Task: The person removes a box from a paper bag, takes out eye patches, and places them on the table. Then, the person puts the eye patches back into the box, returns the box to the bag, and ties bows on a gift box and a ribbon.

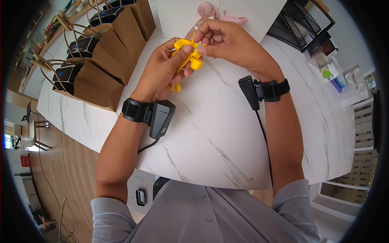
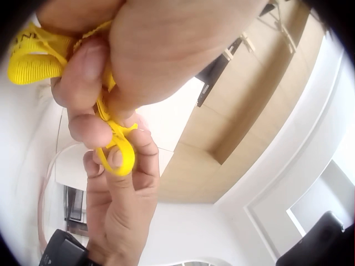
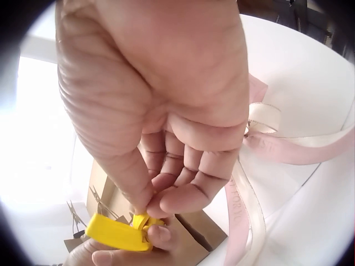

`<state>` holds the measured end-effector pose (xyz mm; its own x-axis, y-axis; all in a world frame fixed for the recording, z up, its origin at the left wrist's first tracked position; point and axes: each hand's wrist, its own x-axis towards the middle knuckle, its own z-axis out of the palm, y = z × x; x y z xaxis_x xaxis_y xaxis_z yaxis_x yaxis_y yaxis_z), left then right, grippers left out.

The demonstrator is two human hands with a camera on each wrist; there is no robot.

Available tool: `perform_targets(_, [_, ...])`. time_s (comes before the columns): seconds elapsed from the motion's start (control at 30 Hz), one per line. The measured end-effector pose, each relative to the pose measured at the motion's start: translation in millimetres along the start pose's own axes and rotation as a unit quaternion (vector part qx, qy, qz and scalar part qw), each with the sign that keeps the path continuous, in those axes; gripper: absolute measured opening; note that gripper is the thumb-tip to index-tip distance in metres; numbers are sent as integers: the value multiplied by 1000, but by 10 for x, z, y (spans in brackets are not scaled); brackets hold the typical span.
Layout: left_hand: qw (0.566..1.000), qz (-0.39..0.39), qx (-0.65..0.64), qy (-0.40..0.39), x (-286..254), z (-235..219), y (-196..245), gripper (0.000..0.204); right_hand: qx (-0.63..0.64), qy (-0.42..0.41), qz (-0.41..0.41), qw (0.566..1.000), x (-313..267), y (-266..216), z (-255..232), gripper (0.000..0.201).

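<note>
A yellow ribbon (image 1: 196, 64) with several loops is bunched in my left hand (image 1: 162, 67), thumb over its middle. Printed letters show on one of its loops (image 2: 36, 64) in the left wrist view. My right hand (image 1: 233, 44) is close beside, its thumb and forefinger pinching part of the ribbon at the upper right. In the right wrist view, a yellow loop (image 3: 117, 233) sticks out below the right hand's fingertips (image 3: 158, 202). A small loop (image 1: 176, 87) hangs under the left hand. The ribbon's centre is partly hidden by fingers.
Several brown paper bags (image 1: 97, 83) with black boxes stand at the left. A white box (image 1: 174, 16) with a pink and cream bow (image 1: 206, 10) lies ahead. A black mesh rack (image 1: 298, 24) and small packets (image 1: 330, 73) are at the back right of the marble-patterned table (image 1: 210, 137).
</note>
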<state>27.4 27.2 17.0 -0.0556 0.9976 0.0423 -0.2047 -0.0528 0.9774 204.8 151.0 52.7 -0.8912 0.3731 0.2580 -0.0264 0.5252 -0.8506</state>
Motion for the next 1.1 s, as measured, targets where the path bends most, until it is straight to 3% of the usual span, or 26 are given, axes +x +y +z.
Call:
perform_targets(0.1, [999, -13, -18, -43, -5, -24, 25, 28, -8, 25, 28, 999, -12, 6, -1, 23])
perform_targets(0.23, [999, 10, 1, -43, 5, 14, 1, 29, 35, 53, 35, 997, -43, 7, 18, 21])
perform_targets(0.33, [1000, -1, -6, 2, -24, 95, 51, 30, 67, 7, 54, 996, -41, -5, -14, 18])
perform_targets(0.53, [1000, 26, 3, -3, -16, 59, 43, 28, 28, 62, 12, 998, -53, -87, -26, 16])
perform_targets(0.63, [998, 9, 12, 60, -32, 82, 66, 29, 59, 74, 36, 995, -58, -70, -78, 17])
perform_targets(0.8, [999, 7, 38, -16, -21, 59, 9, 34, 82, 96, 11, 992, -54, -37, -64, 19])
perform_targets(0.93, [997, -6, 67, -27, -50, 137, 71, 36, 82, 78, 14, 994, -40, -1, -84, 19])
perform_targets(1.1, [980, 59, 188, -41, -49, 128, 110, 41, 26, 101, 1, 995, -57, -73, -115, 21])
